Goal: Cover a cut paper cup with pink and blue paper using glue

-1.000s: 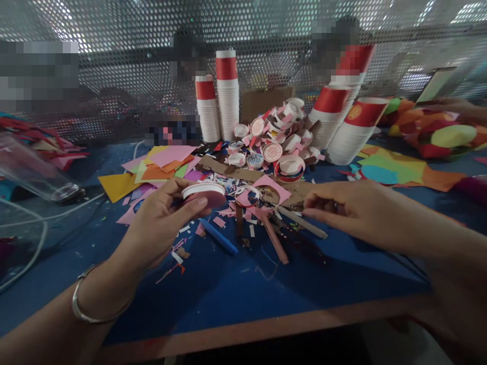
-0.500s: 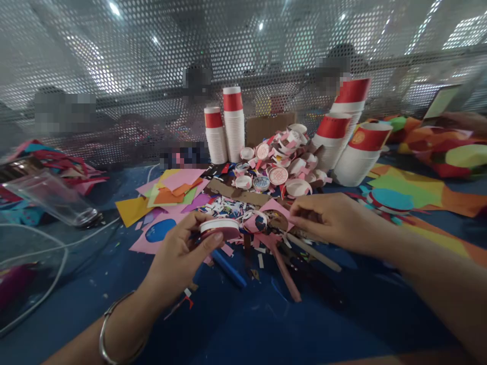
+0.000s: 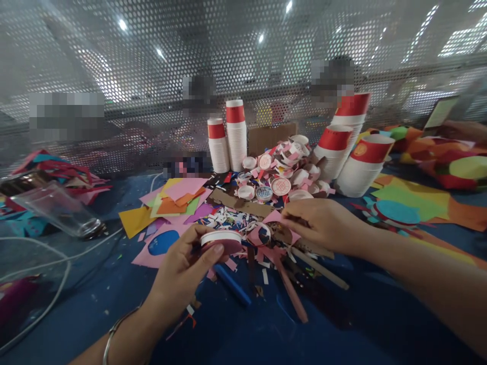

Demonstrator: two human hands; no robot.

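The step in hand looks like holding one piece ready while picking at the clutter beside it. The left hand (image 3: pixel 182 266) holds a pink-and-white disc (image 3: pixel 222 242) by its edge, thumb along the near pink side and fingers behind. The right hand (image 3: pixel 319 223), at the disc's 3 o'clock, has its fingers drawn in narrow over a pink sheet (image 3: pixel 273 217); whether they grip the sheet cannot be told. In my judgement, the next move calls for a steady edge hold on the left, and on the right a fine pinch that can part thin paper from loose scraps.

The disc is raised near the middle of the view, above the desk (image 3: pixel 125 314). It is seen nearly edge-on: its widest line runs from 9 to 3 o'clock, the right end a touch lower. The white rim faces 12 o'clock and the pink side 6 o'clock, toward the wearer; the far face is hidden.

From the disc, a blue marker (image 3: pixel 235 286) lies at 5 o'clock, pointing that way, and a pink marker (image 3: pixel 292 294) at 4. A heap of cup bottoms (image 3: pixel 280 186) sits at 1 to 2 o'clock.
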